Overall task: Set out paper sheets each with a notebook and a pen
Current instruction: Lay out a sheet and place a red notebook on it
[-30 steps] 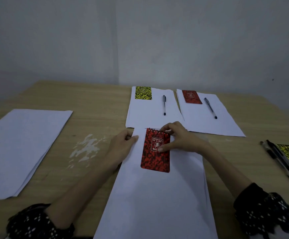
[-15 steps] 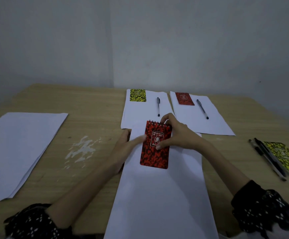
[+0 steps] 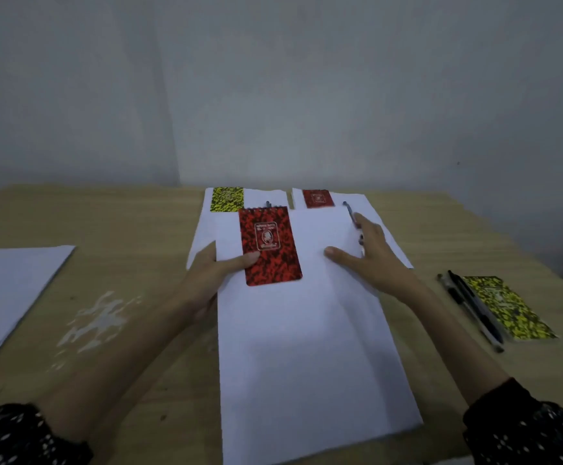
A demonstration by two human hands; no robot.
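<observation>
- A red notebook (image 3: pixel 270 245) is pinned near the top left of a paper sheet (image 3: pixel 307 347) by the left hand (image 3: pixel 211 273), thumb on the cover.
- The right hand (image 3: pixel 370 256) is laid flat on the sheet, fingers spread.

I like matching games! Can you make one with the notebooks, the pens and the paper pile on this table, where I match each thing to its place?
Things:
1. big red notebook
2. small yellow notebook
3. spare pens
4. paper stack

Places:
A. far left of the table
B. on the nearest sheet, under the left hand's thumb
C. top corner of a far sheet
D. right side, beside a yellow notebook

Pairs: 1-B, 2-C, 3-D, 4-A
</observation>
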